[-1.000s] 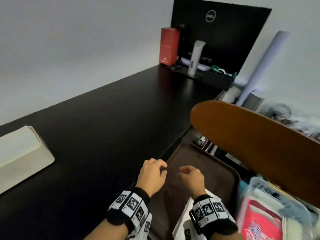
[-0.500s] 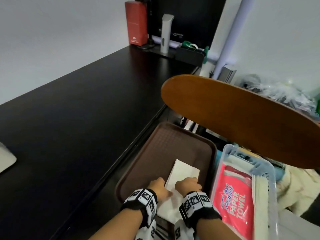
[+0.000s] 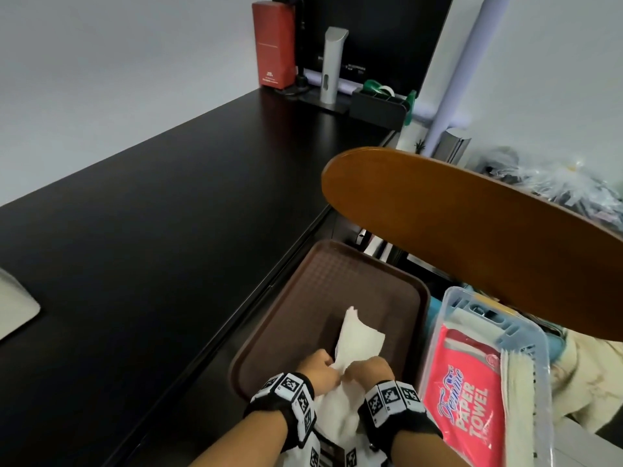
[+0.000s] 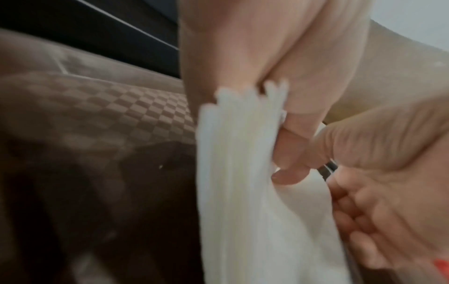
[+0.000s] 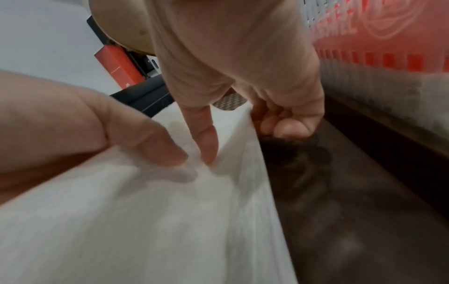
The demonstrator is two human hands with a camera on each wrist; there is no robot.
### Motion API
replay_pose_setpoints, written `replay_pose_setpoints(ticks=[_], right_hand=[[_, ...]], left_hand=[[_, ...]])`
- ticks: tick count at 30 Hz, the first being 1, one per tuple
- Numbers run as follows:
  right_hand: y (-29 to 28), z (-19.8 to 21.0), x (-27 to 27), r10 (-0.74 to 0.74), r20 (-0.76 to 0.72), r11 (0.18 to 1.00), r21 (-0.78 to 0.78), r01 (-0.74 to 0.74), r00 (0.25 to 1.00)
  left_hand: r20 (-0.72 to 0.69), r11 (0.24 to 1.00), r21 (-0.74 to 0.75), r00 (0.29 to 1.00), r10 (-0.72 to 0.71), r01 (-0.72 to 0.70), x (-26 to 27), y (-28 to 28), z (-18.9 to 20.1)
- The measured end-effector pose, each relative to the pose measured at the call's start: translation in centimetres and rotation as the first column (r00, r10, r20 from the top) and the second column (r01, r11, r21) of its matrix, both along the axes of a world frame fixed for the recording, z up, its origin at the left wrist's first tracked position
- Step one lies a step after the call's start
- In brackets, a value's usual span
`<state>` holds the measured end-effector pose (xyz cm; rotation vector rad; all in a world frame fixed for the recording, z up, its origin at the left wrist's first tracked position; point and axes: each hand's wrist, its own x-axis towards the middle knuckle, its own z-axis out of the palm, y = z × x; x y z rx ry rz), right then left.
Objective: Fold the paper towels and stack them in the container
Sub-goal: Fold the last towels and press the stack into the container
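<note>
A white paper towel (image 3: 357,342) hangs partly lifted over the brown tray (image 3: 337,274), its far end sticking up. My left hand (image 3: 320,365) pinches its near edge; in the left wrist view the fingertips (image 4: 289,130) clamp the layered edge of the paper towel (image 4: 243,173). My right hand (image 3: 365,367) grips the same sheet just to the right. In the right wrist view its fingers (image 5: 286,123) curl round the sheet's edge and the thumb presses the paper towel (image 5: 145,211). A clear plastic container (image 3: 451,294) stands right of the tray.
A red paper towel pack (image 3: 468,399) lies in the clear container. The black desk (image 3: 151,230) runs along the left, with a white box (image 3: 13,305) at its left edge. A wooden chair back (image 3: 472,230) overhangs the tray's far right.
The view swung right and down from the desk to the tray. Both hands dropped onto the flat paper towel, took hold of it and raised it off the tray.
</note>
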<state>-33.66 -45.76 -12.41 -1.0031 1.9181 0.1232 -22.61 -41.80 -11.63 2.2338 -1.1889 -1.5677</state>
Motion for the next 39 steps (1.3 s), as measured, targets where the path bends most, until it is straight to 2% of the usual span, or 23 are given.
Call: replay_pose_setpoints(ticks=[3,6,9,12,14,17,19,22,24,26,28,32,35,39], right_hand=[[-0.7,0.9,1.0,-0.061,0.106,0.998,-0.014,0.063,0.993],[-2.2,0.2,1.8,-0.082,0.276,0.984,-0.133,0.123,0.958],[-2.4,4.1,4.0,-0.126,0.538,0.965,-0.129,0.229,0.833],[-2.8,8.0,6.4,0.043,0.73,0.987,-0.135,0.082,0.682],[-3.0,10.4,8.5,0.17,0.792,0.982,-0.188,-0.03,0.586],[-3.8,12.9,12.5,0.323,0.755,0.943,-0.304,-0.133,0.57],[-4.2,14.2,15.8,0.459,0.675,0.887,-0.383,-0.259,0.578],[-3.9,15.6,20.7,0.647,0.517,0.762,-0.463,-0.452,0.561],[-3.4,16.2,24.0,0.711,0.475,0.703,-0.486,-0.519,0.518],[-2.6,16.6,27.2,0.728,0.474,0.686,-0.504,-0.525,0.496],[-1.7,16.9,30.4,0.729,0.491,0.685,-0.531,-0.499,0.478],[0.8,17.7,36.8,0.691,0.569,0.721,-0.584,-0.372,0.446],[3.1,18.5,41.3,0.669,0.64,0.742,-0.603,-0.292,0.378],[6.2,19.5,46.3,0.678,0.681,0.735,-0.618,-0.28,0.277]], left_hand=[[-0.089,0.99,-0.068,0.989,0.119,-0.125,1.0,-0.7,1.1],[-0.19,0.958,-0.118,0.953,0.238,-0.262,2.8,-1.5,2.8],[-0.313,0.887,-0.216,0.89,0.333,-0.408,5.1,-2.1,5.6],[-0.514,0.778,-0.247,0.759,0.401,-0.578,7.9,-2.3,9.1],[-0.617,0.692,-0.254,0.664,0.422,-0.676,10.5,-2.0,11.0],[-0.763,0.567,-0.23,0.508,0.4,-0.791,14.8,-0.9,13.4],[-0.83,0.509,-0.247,0.451,0.328,-0.825,18.0,0.3,15.0],[-0.802,0.423,-0.362,0.509,0.312,-0.831,23.2,2.9,17.5],[-0.785,0.306,-0.398,0.493,0.376,-0.865,26.9,5.0,18.8],[-0.772,0.168,-0.43,0.457,0.441,-0.887,30.5,7.5,20.0],[-0.707,0.089,-0.492,0.457,0.539,-0.866,33.6,10.3,20.8],[-0.503,0.096,-0.622,0.491,0.712,-0.777,38.3,16.5,20.9],[-0.424,0.058,-0.662,0.437,0.794,-0.747,41.0,20.4,20.3],[-0.407,-0.034,-0.667,0.326,0.854,-0.744,43.4,23.6,19.4]])
